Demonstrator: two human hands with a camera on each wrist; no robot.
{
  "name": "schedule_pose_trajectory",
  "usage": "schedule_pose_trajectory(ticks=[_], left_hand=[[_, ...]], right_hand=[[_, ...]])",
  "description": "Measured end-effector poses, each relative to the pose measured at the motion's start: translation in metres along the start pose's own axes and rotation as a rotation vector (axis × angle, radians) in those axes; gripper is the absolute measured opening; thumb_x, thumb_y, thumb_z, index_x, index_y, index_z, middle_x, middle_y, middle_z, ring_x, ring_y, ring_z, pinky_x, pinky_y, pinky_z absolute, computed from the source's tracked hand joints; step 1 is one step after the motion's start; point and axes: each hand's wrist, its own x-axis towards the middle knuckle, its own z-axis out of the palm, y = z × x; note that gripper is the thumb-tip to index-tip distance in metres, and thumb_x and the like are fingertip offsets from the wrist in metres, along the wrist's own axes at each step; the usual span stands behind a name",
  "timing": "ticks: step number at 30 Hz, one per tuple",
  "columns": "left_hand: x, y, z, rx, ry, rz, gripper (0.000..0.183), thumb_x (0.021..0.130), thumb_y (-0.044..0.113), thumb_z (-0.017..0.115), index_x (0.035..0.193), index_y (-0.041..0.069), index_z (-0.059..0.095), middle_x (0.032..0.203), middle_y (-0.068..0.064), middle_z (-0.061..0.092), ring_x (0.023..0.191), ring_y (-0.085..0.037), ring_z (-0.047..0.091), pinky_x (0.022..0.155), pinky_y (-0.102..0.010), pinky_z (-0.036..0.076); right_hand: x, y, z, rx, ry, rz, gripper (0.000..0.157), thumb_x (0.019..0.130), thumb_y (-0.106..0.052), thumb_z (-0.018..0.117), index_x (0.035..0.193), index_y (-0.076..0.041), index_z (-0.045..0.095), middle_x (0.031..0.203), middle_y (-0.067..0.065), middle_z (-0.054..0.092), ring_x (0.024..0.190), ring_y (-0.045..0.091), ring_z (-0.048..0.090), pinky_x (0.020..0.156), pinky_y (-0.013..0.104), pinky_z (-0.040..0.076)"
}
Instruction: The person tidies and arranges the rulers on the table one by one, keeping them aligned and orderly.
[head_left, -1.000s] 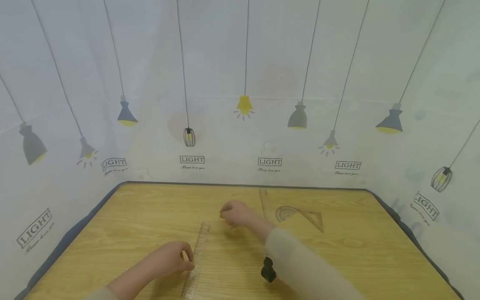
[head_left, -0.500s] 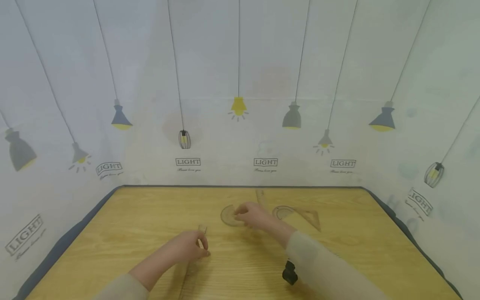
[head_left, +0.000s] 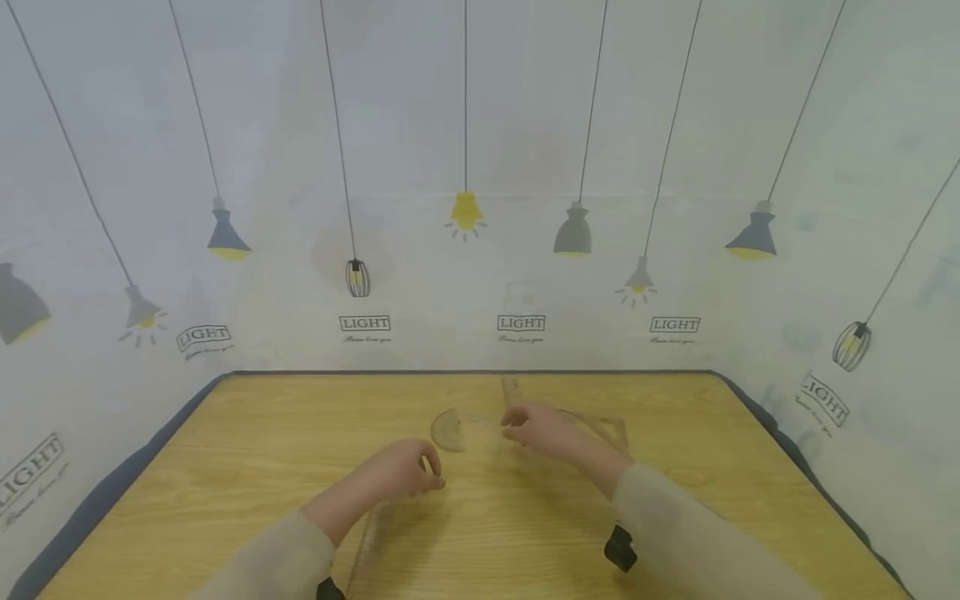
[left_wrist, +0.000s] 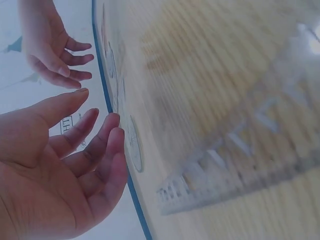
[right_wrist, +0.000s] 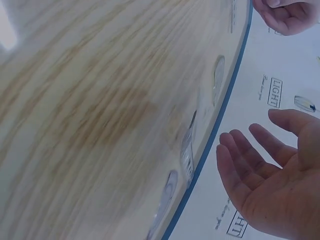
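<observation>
My left hand (head_left: 405, 468) hovers with loosely bent fingers and holds nothing. Below its forearm lies a long clear ruler (head_left: 366, 537), partly covered; the left wrist view shows this ruler (left_wrist: 240, 150) large, beyond the fingertips. My right hand (head_left: 542, 423), farther forward, also has relaxed fingers and nothing in them. Just left of it a clear protractor (head_left: 447, 430) lies flat on the table. Behind the right hand another clear ruler (head_left: 510, 388) shows only its far end. A clear set square (head_left: 613, 432) lies beyond the right wrist, next to a second protractor that is mostly hidden.
The wood-grain table (head_left: 225, 483) has a dark blue edge (head_left: 465, 372). White curtain-like walls (head_left: 420, 275) printed with lamps stand around its back and sides. A black wrist-worn device (head_left: 619, 548) sits below the right sleeve.
My right hand has moved right, and the protractor now shows to its left. The left hand has moved forward and right, away from the near ruler. The head view has turned slightly right.
</observation>
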Motion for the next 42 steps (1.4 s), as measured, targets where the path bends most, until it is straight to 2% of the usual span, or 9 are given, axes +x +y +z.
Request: schedule_pose_trajectory(ticks=[4,8,13,15,20,25,32,37,42], left_hand=[[0.012,0.004,0.002,0.017,0.013,0.009,0.014,0.088,0.019,0.073,0.093,0.009,0.065,0.074,0.001,0.059,0.064,-0.015,0.057,0.056,-0.031,0.047],[0.025,0.008,0.005,0.042,0.026,0.006,0.014,0.088,0.02,0.074,0.093,0.009,0.066,0.081,0.0,0.061,0.067,-0.015,0.057,0.059,-0.033,0.049],[0.044,0.011,0.007,0.093,0.057,0.02,0.015,0.087,0.022,0.074,0.093,0.011,0.066,0.095,-0.003,0.065,0.072,-0.014,0.056,0.065,-0.034,0.05],[0.051,0.011,0.007,0.084,0.056,0.006,0.015,0.088,0.022,0.073,0.093,0.011,0.065,0.094,-0.003,0.065,0.072,-0.014,0.057,0.066,-0.034,0.05],[0.067,0.011,0.005,0.063,0.054,-0.044,0.014,0.09,0.023,0.071,0.094,0.012,0.063,0.086,0.0,0.063,0.073,-0.015,0.058,0.068,-0.035,0.051],[0.085,0.015,0.004,0.089,0.081,-0.061,0.014,0.089,0.024,0.071,0.093,0.012,0.065,0.095,-0.003,0.066,0.08,-0.017,0.06,0.078,-0.04,0.051],[0.112,0.021,0.007,0.174,0.106,-0.01,0.017,0.091,0.029,0.069,0.098,0.013,0.065,0.106,-0.005,0.067,0.094,-0.022,0.061,0.087,-0.042,0.05],[0.126,0.021,0.008,0.18,0.133,-0.012,0.016,0.091,0.027,0.069,0.095,0.013,0.064,0.103,-0.006,0.066,0.101,-0.026,0.061,0.091,-0.044,0.048],[0.142,0.019,0.013,0.131,0.138,0.006,0.015,0.09,0.025,0.07,0.097,0.013,0.064,0.099,-0.003,0.065,0.099,-0.025,0.06,0.091,-0.042,0.047]], right_hand=[[-0.004,0.014,-0.005,-0.023,0.011,0.027,0.029,0.096,-0.024,0.062,0.119,-0.007,0.064,0.112,0.006,0.065,0.092,0.02,0.064,0.081,0.04,0.054],[-0.007,0.024,-0.007,-0.003,0.031,0.054,0.027,0.095,-0.024,0.063,0.116,-0.006,0.065,0.113,0.007,0.065,0.094,0.02,0.064,0.083,0.041,0.054],[-0.011,0.035,-0.009,0.032,0.059,0.077,0.023,0.093,-0.019,0.064,0.112,-0.005,0.067,0.108,0.007,0.066,0.085,0.02,0.064,0.075,0.037,0.055],[-0.012,0.037,-0.01,0.02,0.062,0.061,0.021,0.093,-0.016,0.065,0.11,-0.005,0.067,0.105,0.006,0.066,0.081,0.017,0.063,0.072,0.035,0.055],[-0.016,0.037,-0.011,-0.069,0.072,0.004,0.017,0.091,-0.012,0.066,0.107,-0.006,0.069,0.1,0.002,0.064,0.087,0.016,0.061,0.074,0.034,0.054],[-0.013,0.044,-0.006,-0.133,0.092,-0.072,0.014,0.088,-0.01,0.07,0.101,-0.006,0.071,0.094,0.001,0.062,0.091,0.018,0.059,0.079,0.036,0.052],[-0.011,0.056,-0.004,-0.064,0.079,-0.164,0.018,0.085,-0.008,0.074,0.101,-0.001,0.07,0.097,0.006,0.063,0.094,0.024,0.061,0.081,0.039,0.054],[-0.007,0.059,-0.002,-0.122,0.036,-0.246,0.026,0.081,-0.008,0.078,0.104,0.0,0.071,0.095,0.004,0.061,0.092,0.021,0.057,0.083,0.04,0.051],[-0.005,0.06,-0.001,-0.259,-0.008,-0.298,0.03,0.078,-0.006,0.078,0.106,0.0,0.07,0.097,0.004,0.064,0.093,0.022,0.058,0.086,0.042,0.05]])
